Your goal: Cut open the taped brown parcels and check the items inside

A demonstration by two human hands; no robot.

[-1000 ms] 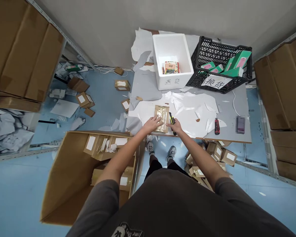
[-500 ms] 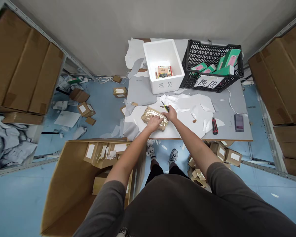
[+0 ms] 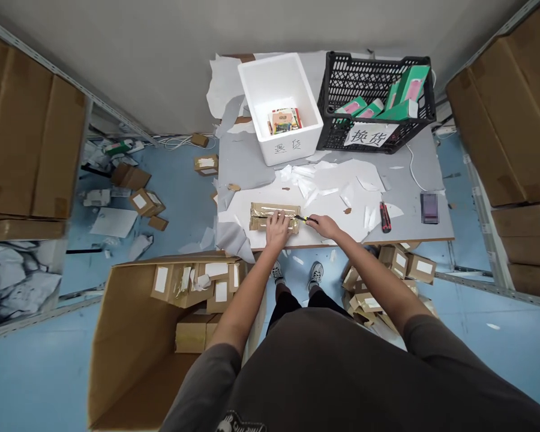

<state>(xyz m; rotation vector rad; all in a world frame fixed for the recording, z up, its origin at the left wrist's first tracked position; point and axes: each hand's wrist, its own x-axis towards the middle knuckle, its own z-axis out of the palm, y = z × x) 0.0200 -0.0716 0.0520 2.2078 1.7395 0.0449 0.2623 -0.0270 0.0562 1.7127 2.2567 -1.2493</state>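
Table [image 3: 414,223] under both sets of fingers. Taped box [image 3: 258,210] on it, beneath left fingers [image 3: 276,219], which lie spread, pressing, not gripping. Right fingers [image 3: 318,221] curled round cutter [image 3: 303,218], blade toward left fingers, at box's end. Seam [image 3: 261,216] looks partly slit; box not opened yet.

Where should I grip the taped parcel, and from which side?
Probably at the left end of the taped parcel, coming from the left and closing across its narrow width. It lies lengthwise from left to right; the left hand rests on top, right of its middle, and the right hand holds the cutter at its right end.
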